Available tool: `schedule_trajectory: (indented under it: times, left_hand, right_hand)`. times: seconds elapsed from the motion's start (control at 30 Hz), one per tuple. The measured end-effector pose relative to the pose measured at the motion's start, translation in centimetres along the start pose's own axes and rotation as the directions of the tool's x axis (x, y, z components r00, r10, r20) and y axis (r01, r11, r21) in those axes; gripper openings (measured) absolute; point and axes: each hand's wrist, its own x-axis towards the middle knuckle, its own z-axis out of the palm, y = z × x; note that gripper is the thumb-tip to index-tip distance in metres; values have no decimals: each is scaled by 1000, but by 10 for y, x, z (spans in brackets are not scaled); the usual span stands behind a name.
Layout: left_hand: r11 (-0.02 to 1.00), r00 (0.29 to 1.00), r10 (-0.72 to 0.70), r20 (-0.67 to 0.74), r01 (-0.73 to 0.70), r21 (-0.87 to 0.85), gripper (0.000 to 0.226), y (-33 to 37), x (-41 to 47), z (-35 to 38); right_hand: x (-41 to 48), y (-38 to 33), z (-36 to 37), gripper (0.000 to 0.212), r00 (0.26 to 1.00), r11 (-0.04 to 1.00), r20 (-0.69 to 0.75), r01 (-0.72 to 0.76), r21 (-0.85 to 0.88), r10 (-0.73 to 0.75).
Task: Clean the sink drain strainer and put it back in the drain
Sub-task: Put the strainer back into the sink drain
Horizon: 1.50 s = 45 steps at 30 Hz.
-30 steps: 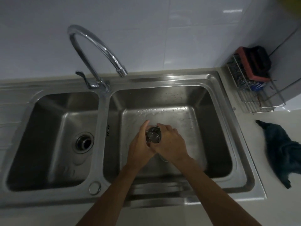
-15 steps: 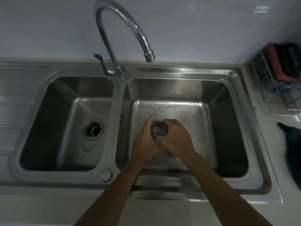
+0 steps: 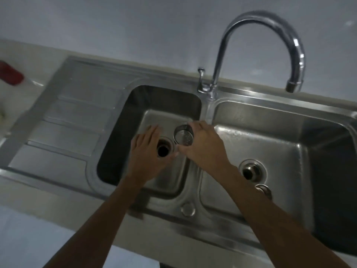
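The right hand (image 3: 202,149) is gripping the strainer (image 3: 184,135) just beside the open drain (image 3: 163,149) of the left basin (image 3: 116,132). The left hand (image 3: 146,151) is hovering there, fingers straight, seemingly empty. Likely the put-back step: next move is calling for centring and lowering it.

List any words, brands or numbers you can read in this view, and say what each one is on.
No text can be read.
The strainer in the right hand, the faucet and the sink show bare metal with no marking visible.
The red object at the left edge is too blurred to tell whether it bears any print.
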Motion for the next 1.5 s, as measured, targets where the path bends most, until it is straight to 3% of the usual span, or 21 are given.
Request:
schedule_trajectory:
  times: [0.17, 0.4, 0.57, 0.8, 1.0, 1.13, 1.3, 1.43, 1.5]
  left_hand:
    - [991, 983, -61, 174, 39, 130, 122, -74, 2, 10]
    - [994, 959, -80, 272, 58, 87, 113, -104, 12, 42]
    - [994, 957, -72, 280, 47, 95, 109, -104, 13, 46]
    - [994, 941, -80, 328, 53, 90, 104, -102, 13, 48]
    - [994, 936, -78, 343, 44, 104, 104, -102, 11, 47]
    - [996, 955, -66, 289, 45, 78, 101, -86, 10, 37]
    - [1000, 992, 19, 127, -17, -23, 86, -24, 7, 22]
    - [983, 984, 168, -55, -171, -64, 69, 56, -2, 20]
    - [954, 958, 280, -62, -285, -95, 68, 102, -11, 30]
  right_hand:
    - [41, -36, 80, 77, 986, 994, 154, 79, -79, -66]
    - [84, -27, 157, 66, 928, 980, 371, 52, -193, 24]
    - [91, -11, 180, 79, 908, 967, 411, 28, -252, 81]
    - [91, -4, 194, 62, 918, 954, 390, 47, -297, 76]
    - [86, -5, 186, 67, 911, 960, 404, 39, -276, 79]
    - [77, -14, 151, 66, 945, 972, 328, 86, -218, -10]
    - [53, -6, 61, 55, 980, 964, 97, 187, -190, -171]
    - [12, 43, -9, 43, 975, 966, -108, 174, -194, -197]
    - [-17, 85, -34, 35, 965, 979, -223, 97, -178, -136]
